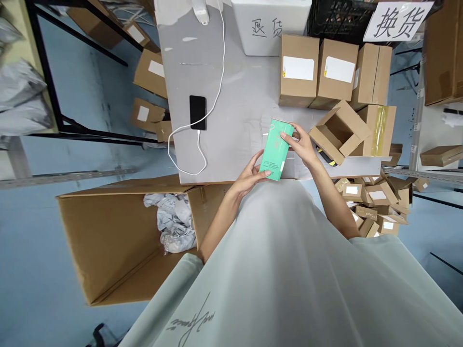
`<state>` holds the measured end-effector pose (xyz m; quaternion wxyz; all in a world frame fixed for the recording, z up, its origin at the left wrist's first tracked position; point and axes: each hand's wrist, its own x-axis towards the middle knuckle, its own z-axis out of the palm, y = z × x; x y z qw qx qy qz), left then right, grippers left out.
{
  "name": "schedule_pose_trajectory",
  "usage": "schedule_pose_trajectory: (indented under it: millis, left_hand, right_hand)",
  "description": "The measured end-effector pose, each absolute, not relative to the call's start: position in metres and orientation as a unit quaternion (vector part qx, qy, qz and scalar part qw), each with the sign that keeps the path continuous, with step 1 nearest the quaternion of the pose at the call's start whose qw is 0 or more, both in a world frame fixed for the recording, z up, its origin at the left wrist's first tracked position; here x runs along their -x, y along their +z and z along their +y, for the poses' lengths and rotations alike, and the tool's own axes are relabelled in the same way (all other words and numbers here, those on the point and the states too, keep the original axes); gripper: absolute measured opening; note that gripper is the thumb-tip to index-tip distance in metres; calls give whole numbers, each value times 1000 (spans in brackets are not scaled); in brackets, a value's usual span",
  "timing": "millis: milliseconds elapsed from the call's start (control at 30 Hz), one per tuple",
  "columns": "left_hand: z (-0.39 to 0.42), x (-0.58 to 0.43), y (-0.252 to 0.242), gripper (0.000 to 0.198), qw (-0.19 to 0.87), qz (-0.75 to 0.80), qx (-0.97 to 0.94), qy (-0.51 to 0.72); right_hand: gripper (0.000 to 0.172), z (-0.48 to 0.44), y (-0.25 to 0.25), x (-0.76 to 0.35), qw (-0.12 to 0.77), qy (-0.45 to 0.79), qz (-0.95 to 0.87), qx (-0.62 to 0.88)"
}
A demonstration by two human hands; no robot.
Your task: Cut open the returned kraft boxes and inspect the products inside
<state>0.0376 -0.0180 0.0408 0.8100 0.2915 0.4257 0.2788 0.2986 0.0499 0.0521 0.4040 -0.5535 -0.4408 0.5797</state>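
We've got the green box pinched between both hands, left hand low, right hand up top.

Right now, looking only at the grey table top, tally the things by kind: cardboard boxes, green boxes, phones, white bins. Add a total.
Cardboard boxes: 5, one of them open
Green box: 1, held by the left hand and right hand
Phone: 1
White bin: 1
Total: 8

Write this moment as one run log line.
left hand: holds green box; right hand: holds green box; nearby: open carton; below: table
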Motion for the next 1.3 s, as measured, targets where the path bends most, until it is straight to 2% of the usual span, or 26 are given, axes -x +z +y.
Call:
schedule_pose_trajectory:
  millis: [67,167,300,467,733,1033,1300]
  left_hand:
    - [-19,-34,38,111,821,408,-272,292]
    - [-22,-26,28,90,850,378,-217,295]
    - [-30,-19,16,72,883,360,-121,276]
    - [-27,-25,31,78,906,325,-128,240]
    - [-14,-33,48,104,823,416,-289,257]
    - [-17,-35,50,99,823,412,-289,263]
    - [-14,-12,35,88,891,327,-170,263]
  right_hand:
    - [85,50,58,-304,409,591,-433,544]
    - [80,48,70,-310,419,616,-426,514]
    - [83,45,84,-308,416,654,-419,473]
    - [81,45,87,-299,405,663,-397,488]
    - [73,44,59,-302,402,583,-405,579]
    - [79,42,59,-303,409,582,-394,581]
    - [78,34,80,-298,422,643,-385,510]
